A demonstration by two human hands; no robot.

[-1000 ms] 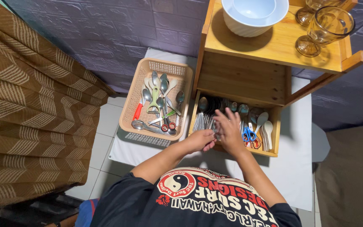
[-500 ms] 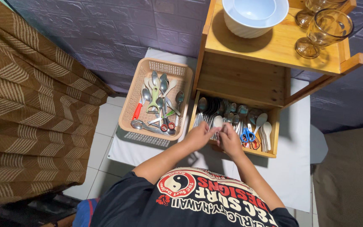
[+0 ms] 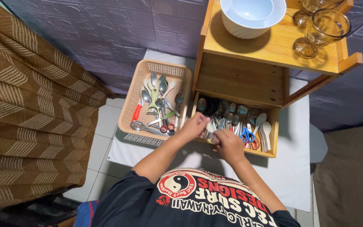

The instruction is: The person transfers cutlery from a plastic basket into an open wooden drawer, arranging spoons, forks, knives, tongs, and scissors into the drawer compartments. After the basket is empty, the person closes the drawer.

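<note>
**Wooden cutlery tray, both hands at its front edge**

Wood makes up the two-level rack (image 3: 248, 80) on the white tabletop (image 3: 290, 168); its lower level is an open tray of cutlery (image 3: 232, 120) packed with spoons, forks and a pair of blue-handled scissors (image 3: 246, 135). Both hands meet at the front left part of that tray. The left hand (image 3: 195, 125) is curled, its fingertips pinched together on a small pale utensil (image 3: 210, 127) just over the tray's edge. The right hand (image 3: 227, 143) is closed in a loose fist right beside it, thumb and fingers gathered at the same spot; whether it grips the same piece or another one cannot be told, since the fingers hide it. The two hands are touching or nearly so.

Left of the rack, close against it, sits a tan plastic basket (image 3: 136, 98) holding more spoons, a red-handled tool and small scissors. On the rack's top shelf stand a white bowl (image 3: 253, 16) and two amber stemmed glasses (image 3: 321, 31). A brown patterned curtain (image 3: 26, 105) hangs at the far left.
</note>
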